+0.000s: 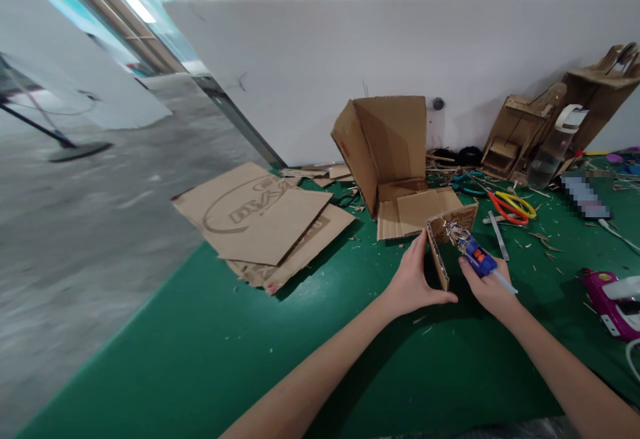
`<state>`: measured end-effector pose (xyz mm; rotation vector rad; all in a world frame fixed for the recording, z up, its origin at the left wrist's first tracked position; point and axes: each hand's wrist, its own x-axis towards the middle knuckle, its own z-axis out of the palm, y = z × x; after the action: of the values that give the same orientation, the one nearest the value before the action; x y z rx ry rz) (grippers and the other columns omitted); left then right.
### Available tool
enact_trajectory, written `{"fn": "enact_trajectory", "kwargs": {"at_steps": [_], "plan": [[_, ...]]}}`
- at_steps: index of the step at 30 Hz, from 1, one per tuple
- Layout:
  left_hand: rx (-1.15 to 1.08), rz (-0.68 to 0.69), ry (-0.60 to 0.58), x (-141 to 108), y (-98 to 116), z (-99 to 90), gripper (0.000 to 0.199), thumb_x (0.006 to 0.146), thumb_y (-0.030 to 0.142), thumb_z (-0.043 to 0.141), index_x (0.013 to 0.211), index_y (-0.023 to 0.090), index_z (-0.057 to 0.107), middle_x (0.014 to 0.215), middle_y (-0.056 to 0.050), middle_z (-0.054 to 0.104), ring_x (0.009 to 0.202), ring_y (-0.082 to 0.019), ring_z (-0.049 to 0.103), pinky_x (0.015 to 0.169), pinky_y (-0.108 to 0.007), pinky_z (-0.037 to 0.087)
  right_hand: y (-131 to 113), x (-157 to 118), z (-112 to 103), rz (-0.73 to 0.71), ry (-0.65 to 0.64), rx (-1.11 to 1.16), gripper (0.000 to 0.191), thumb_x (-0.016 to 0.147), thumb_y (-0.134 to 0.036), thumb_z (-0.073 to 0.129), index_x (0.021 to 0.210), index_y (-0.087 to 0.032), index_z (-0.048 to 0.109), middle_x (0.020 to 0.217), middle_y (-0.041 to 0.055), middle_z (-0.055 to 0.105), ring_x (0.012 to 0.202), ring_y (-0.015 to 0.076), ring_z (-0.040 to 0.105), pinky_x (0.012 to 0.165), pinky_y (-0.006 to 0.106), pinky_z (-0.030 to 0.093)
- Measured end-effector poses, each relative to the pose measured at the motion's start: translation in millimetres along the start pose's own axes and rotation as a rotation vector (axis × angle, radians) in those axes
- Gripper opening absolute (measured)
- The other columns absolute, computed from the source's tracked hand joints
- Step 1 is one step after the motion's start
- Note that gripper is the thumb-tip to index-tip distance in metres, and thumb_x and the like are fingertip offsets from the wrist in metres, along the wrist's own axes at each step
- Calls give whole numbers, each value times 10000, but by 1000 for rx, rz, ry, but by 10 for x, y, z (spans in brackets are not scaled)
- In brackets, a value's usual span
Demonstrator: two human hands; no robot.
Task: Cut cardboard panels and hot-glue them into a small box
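Observation:
My left hand (413, 279) grips a small folded piece of cardboard (438, 262) from its left side, thumb along the lower edge and fingers behind. In my right hand (493, 292) is a blue glue gun (477, 256) with a clear glue stick jutting from its rear. Its nozzle end, covered in stringy debris, points into the inner corner of the cardboard piece. Whether the tip touches the cardboard I cannot tell. Just behind, an open cardboard box shape (395, 139) stands upright on the green table (350, 359), with a flap lying toward me.
Flat cardboard sheets (275, 226) lie at left. Scissors with red and yellow handles (513, 207), a clear strip (499, 236), scraps, a water bottle (555, 146), a phone (585, 196) and a magenta device (613, 306) lie right. A white panel (300, 72) borders the back.

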<state>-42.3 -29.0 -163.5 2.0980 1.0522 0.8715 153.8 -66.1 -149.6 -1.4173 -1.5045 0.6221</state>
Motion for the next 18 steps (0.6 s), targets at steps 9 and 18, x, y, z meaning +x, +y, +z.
{"fn": "enact_trajectory", "kwargs": {"at_steps": [9,18], "plan": [[37,-9,-8,7,9,-4,1434,446,705,813,1544,217,30,1556,-234,210,1438,-450,212,1141,-647,226,-49,-3,59,-84,-57,-22,179,848,-363,594,758,-209,576,602,4,619,527,157,607,522,246,435],[41,22,9,-4,-51,23,1424,464,699,812,1546,237,8,1567,-225,191,1440,-446,209,1143,-647,223,-44,5,46,-86,-19,-17,203,857,-380,588,750,-208,580,602,10,625,513,156,602,509,247,447]]}}
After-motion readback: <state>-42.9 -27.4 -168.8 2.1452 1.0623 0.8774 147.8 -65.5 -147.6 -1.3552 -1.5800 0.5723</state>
